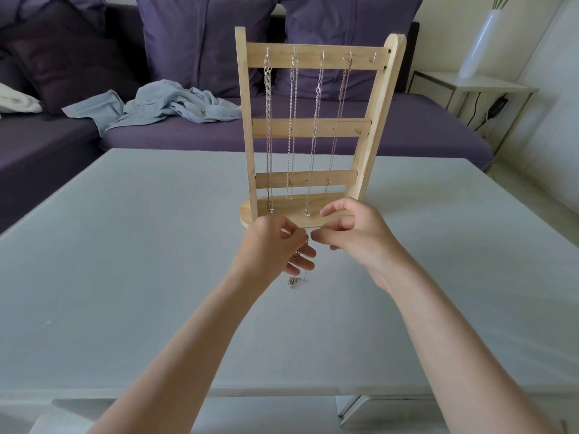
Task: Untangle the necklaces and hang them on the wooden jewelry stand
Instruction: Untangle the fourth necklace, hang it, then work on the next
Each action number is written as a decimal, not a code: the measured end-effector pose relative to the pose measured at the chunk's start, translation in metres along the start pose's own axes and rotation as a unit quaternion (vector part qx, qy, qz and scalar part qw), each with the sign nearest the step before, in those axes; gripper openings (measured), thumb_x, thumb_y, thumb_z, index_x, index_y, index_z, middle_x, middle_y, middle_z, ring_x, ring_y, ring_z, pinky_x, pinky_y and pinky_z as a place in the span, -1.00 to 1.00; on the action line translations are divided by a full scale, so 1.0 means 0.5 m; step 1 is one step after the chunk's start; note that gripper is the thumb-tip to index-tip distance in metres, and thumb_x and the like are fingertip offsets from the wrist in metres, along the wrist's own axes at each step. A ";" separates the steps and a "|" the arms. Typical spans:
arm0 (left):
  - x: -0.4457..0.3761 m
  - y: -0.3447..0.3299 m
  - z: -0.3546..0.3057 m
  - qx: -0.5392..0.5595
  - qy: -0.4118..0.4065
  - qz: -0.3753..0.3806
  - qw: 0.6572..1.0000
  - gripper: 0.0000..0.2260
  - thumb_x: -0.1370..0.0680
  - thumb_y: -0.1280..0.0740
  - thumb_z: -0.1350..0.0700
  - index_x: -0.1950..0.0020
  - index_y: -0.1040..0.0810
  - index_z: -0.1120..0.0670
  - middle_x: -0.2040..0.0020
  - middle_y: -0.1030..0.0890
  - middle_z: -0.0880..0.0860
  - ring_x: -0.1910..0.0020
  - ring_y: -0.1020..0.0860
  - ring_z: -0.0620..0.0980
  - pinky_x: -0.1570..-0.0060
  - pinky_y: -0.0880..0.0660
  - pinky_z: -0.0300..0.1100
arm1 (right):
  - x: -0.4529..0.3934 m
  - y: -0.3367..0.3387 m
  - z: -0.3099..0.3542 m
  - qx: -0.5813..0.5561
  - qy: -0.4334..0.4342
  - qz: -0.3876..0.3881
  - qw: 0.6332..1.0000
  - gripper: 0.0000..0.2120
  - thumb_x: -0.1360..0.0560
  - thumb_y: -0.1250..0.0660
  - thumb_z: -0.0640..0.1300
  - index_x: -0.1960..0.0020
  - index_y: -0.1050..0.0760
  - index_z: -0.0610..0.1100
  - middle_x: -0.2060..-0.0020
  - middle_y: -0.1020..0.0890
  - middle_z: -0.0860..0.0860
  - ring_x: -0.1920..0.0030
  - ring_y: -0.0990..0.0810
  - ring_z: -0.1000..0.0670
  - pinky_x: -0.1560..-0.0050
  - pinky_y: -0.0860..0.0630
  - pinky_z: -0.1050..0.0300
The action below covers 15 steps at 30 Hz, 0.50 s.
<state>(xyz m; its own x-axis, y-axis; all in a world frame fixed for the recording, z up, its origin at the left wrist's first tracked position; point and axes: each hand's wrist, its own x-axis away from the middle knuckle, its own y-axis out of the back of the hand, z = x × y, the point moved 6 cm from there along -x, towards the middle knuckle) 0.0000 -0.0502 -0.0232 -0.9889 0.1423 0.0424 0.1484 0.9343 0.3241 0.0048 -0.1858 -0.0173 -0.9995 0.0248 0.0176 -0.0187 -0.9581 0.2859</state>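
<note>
The wooden jewelry stand (308, 128) stands upright at the far middle of the table, with several silver necklaces (291, 126) hanging from the hooks on its top bar. The rightmost top hook (373, 57) carries nothing. Just in front of the stand's base, my left hand (275, 245) pinches a thin silver chain (296, 280) that dangles down, its lower end bunched on the tabletop. My right hand (351, 233) hovers beside it with fingers curled, its fingertips close to the chain's top; whether they touch it is unclear.
The pale grey table (125, 261) carries the stand. Behind it is a purple sofa (188, 133) with cushions and a crumpled light blue cloth (156, 104). A white vase (479, 42) stands on a side table at the back right.
</note>
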 end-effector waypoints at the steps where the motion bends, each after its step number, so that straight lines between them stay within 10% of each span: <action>1: 0.000 0.000 0.000 0.005 0.003 0.003 1.000 -0.85 -0.57 -0.21 0.24 0.19 -0.48 0.21 0.24 -0.67 0.15 0.40 -0.64 -0.01 0.48 -0.50 -0.28 | 0.001 -0.003 -0.001 -0.016 -0.007 0.009 1.000 -0.71 -0.35 -0.46 -0.28 -0.02 -0.48 -0.12 0.31 -0.64 -0.02 0.27 -0.54 0.02 0.06 -0.49 0.12; 15: 0.002 -0.014 -0.011 -0.236 -0.090 -0.018 0.967 -0.80 -0.57 -0.17 0.19 0.26 -0.40 0.07 0.25 -0.68 0.08 0.33 -0.65 -0.02 0.26 -0.59 -0.01 | 0.008 -0.023 -0.041 -0.143 -0.133 0.010 0.981 -0.63 -0.33 -0.42 -0.42 -0.02 -0.42 -0.13 0.23 -0.59 -0.16 0.33 -0.44 0.01 0.21 -0.46 0.22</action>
<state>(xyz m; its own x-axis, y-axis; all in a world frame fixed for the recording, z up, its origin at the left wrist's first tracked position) -0.0021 -0.0585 -0.0201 -0.9701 0.2059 -0.1287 0.0515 0.6924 0.7196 0.0008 -0.1804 -0.0403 -0.9590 0.0421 0.2803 -0.0429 -0.9991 0.0034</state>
